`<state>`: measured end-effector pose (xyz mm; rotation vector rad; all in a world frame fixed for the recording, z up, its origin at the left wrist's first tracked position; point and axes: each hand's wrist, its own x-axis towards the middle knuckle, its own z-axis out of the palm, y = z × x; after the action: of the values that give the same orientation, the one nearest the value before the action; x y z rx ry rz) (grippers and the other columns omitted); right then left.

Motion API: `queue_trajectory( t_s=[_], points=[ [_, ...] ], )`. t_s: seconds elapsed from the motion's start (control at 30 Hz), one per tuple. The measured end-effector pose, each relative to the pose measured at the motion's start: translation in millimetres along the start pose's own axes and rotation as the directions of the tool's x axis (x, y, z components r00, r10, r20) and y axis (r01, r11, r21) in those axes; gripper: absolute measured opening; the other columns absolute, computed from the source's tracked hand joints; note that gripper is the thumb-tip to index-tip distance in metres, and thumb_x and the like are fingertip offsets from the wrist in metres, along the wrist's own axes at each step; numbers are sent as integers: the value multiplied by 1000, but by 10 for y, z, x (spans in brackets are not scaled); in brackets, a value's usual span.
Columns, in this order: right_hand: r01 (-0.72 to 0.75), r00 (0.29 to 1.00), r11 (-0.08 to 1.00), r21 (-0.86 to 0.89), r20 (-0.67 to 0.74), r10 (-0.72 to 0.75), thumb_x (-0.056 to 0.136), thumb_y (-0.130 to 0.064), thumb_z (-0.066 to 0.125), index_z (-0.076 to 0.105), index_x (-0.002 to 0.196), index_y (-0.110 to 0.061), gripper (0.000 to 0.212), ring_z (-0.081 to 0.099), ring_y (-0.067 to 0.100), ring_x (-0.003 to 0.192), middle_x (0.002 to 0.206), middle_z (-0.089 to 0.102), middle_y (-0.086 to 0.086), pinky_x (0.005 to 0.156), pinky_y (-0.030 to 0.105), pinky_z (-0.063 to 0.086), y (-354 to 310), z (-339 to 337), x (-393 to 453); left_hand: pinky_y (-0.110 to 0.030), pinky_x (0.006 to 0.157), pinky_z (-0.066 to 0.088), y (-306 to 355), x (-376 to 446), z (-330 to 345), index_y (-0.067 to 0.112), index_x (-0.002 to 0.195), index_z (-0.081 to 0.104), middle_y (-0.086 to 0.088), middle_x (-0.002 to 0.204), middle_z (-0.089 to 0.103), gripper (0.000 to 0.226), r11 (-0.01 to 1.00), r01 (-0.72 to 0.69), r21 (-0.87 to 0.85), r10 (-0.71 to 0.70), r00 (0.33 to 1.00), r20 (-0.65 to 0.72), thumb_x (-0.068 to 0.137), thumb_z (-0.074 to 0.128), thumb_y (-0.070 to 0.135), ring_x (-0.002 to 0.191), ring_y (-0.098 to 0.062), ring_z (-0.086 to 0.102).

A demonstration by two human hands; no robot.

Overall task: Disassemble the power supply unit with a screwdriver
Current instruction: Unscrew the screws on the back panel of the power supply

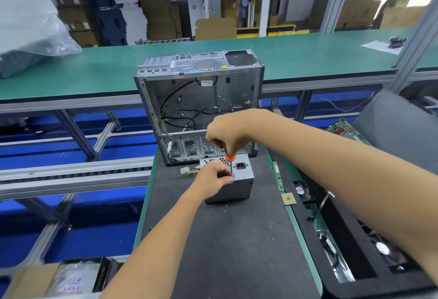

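Observation:
A grey metal power supply unit (239, 186) stands on the dark mat, its socket face turned up. My right hand (226, 131) grips the handle of a screwdriver (230, 158) with an orange collar, held upright over the unit's top face. The shaft runs down to the top edge, where my left hand (214, 174) pinches it near the tip and rests on the unit. A bundle of yellow wires with a white plug (186, 170) trails out on the unit's left.
An empty computer case (201, 104) stands open just behind the unit. A memory stick (278, 176) and a processor chip (289, 198) lie at the mat's right edge. Black foam trays (350, 246) with fans sit on the right, a cardboard box (35, 279) at the lower left.

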<state>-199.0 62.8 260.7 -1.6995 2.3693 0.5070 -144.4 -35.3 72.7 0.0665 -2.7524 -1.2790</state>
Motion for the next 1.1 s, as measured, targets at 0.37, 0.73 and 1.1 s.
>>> queue_trajectory(
  t_s=[0.37, 0.73, 1.1],
  points=[
    [-101, 991, 988, 121, -72, 110, 91, -13, 47, 54, 96, -11, 9, 49, 20, 73, 85, 58, 1, 58, 31, 35, 49, 39, -41, -13, 66, 37, 8, -30, 55, 13, 74, 71, 2, 80, 59, 5, 999, 29, 14, -28, 997, -71, 75, 76, 14, 73, -8, 51],
    [-98, 986, 969, 229, -113, 126, 96, -36, 48, 46, 96, -16, 20, 53, 18, 70, 82, 57, 2, 65, 35, 43, 173, 85, -118, -6, 62, 35, 46, -17, 37, 20, 71, 69, 13, 75, 54, 10, 998, 62, -5, -62, 996, -60, 74, 78, 16, 68, 3, 50],
    [67, 991, 932, 356, -133, -21, 78, -13, 66, 49, 99, -17, 27, 48, 10, 70, 99, 57, 5, 59, 25, 39, 143, 39, -111, -7, 60, 35, 46, -5, 22, 16, 70, 70, 10, 74, 56, 10, 999, 51, -18, -52, 997, -61, 72, 80, 14, 63, 4, 49]
  ],
)
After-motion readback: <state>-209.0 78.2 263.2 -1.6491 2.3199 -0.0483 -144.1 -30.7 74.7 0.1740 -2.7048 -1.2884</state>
